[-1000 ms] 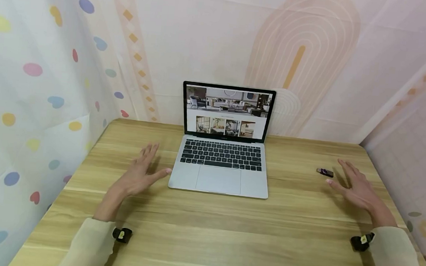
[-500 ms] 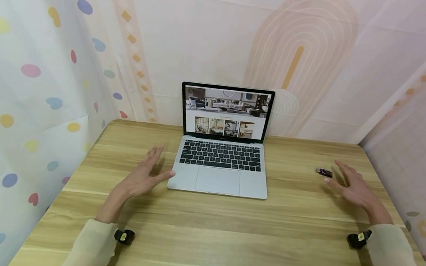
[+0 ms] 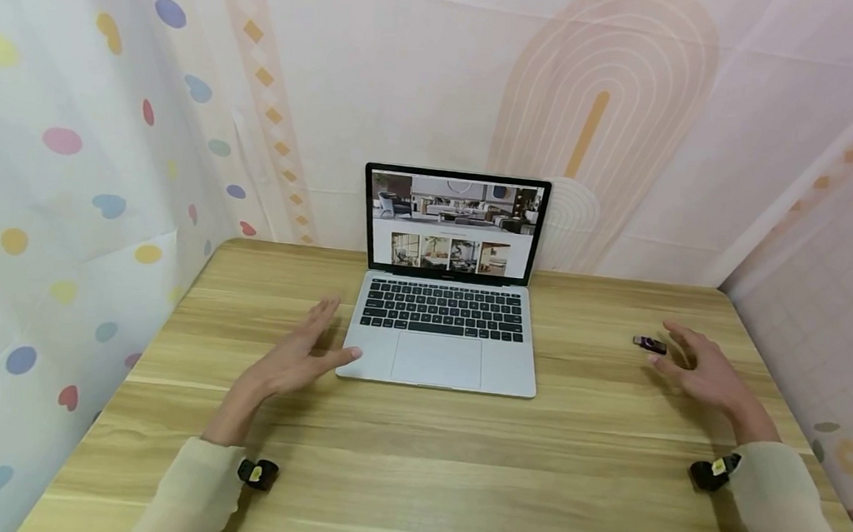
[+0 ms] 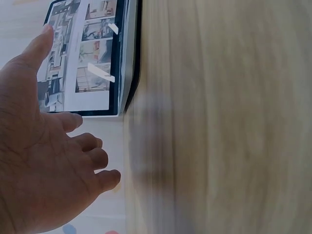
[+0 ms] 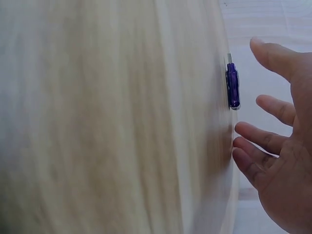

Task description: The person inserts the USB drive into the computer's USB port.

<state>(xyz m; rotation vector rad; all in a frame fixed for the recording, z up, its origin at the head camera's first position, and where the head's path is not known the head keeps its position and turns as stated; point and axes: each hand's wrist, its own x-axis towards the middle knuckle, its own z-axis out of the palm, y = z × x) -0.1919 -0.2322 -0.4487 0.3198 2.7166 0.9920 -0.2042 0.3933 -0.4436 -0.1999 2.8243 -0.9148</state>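
Note:
An opened silver laptop (image 3: 437, 359) stands at the back middle of the table, its screen lit with a page of furniture pictures. My left hand (image 3: 299, 360) is at its left side, fingers spread and empty; the thumb overlaps the laptop's front left corner in the head view. On the right lies a small dark purple USB flash drive (image 3: 649, 344), its metal plug pointing left. My right hand (image 3: 711, 376) hovers just right of it, thumb and fingers apart around its near end and holding nothing. In the right wrist view the USB flash drive (image 5: 233, 85) lies flat beyond the fingers.
The wooden table (image 3: 424, 483) reaches back to a patterned curtain (image 3: 426, 74) right behind the laptop. A dotted curtain (image 3: 62, 212) hangs along the left edge, and another cloth (image 3: 835, 331) borders the right. A small black camera sits at each wrist.
My left hand has moved right, its thumb now over the laptop's corner. My right hand has shifted slightly left toward the USB flash drive, its fingers a little more bent. Laptop and drive stay put.

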